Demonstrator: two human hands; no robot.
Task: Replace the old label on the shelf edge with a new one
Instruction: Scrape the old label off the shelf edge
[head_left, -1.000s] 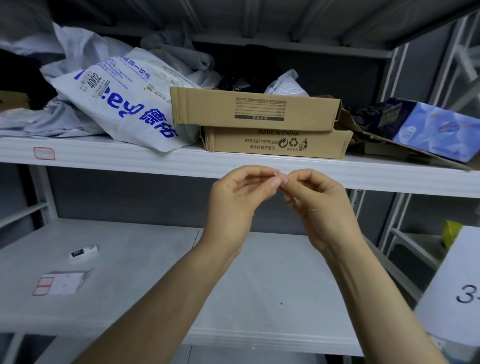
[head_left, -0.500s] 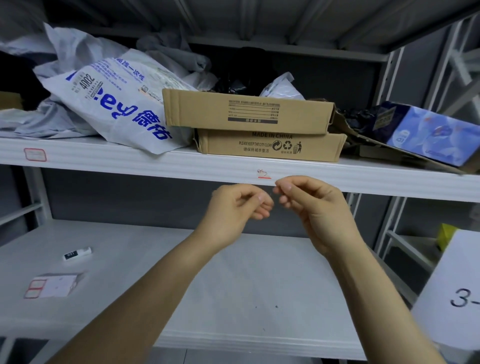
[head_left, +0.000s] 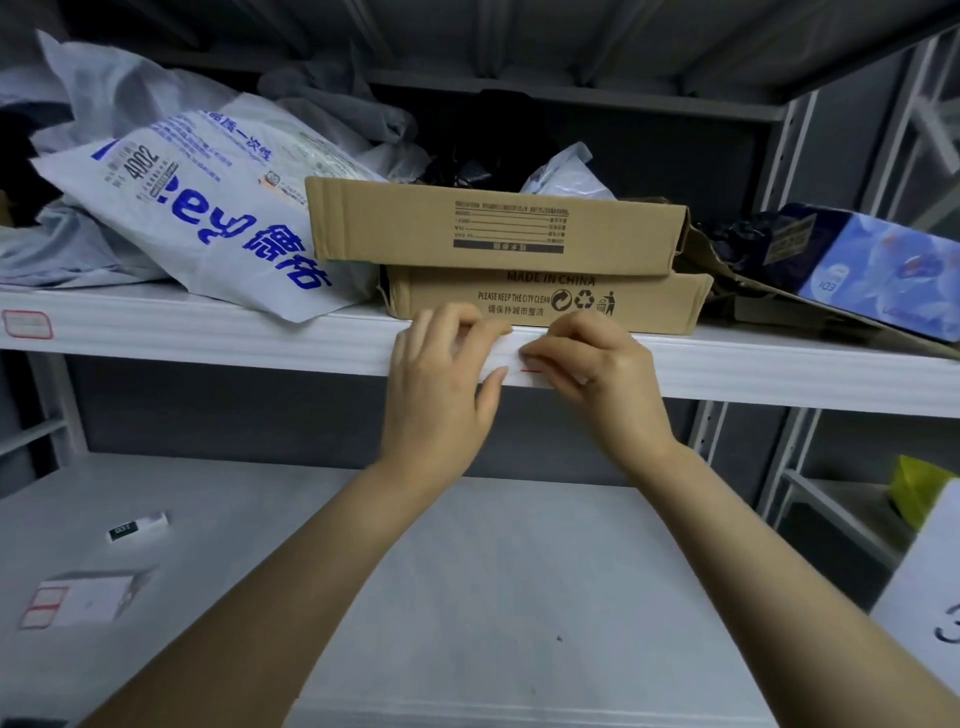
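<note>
A scrap of the old label (head_left: 531, 370), a thin red line, shows on the front of the white upper shelf edge (head_left: 260, 345). My right hand (head_left: 597, 371) has its fingertips pinched together right at that scrap. My left hand (head_left: 441, 384) rests just left of it, fingers hooked over the top of the edge and thumb against its face, holding nothing. On the lower shelf at the left lies a sheet of blank red-bordered labels (head_left: 67, 597). Another red-bordered label (head_left: 27, 323) is stuck at the far left of the same shelf edge.
Two stacked cardboard boxes (head_left: 493, 223) sit directly above my hands, with a white printed bag (head_left: 197, 223) to their left and a blue box (head_left: 872, 275) at the right. A small white tube (head_left: 137, 527) lies on the lower shelf (head_left: 467, 597). A white numbered sheet (head_left: 930, 597) is at the right.
Both hands rose from mid-air in front of the shelf to the shelf edge. The view moved closer, and the right fingertips now sit on the red label scrap.
</note>
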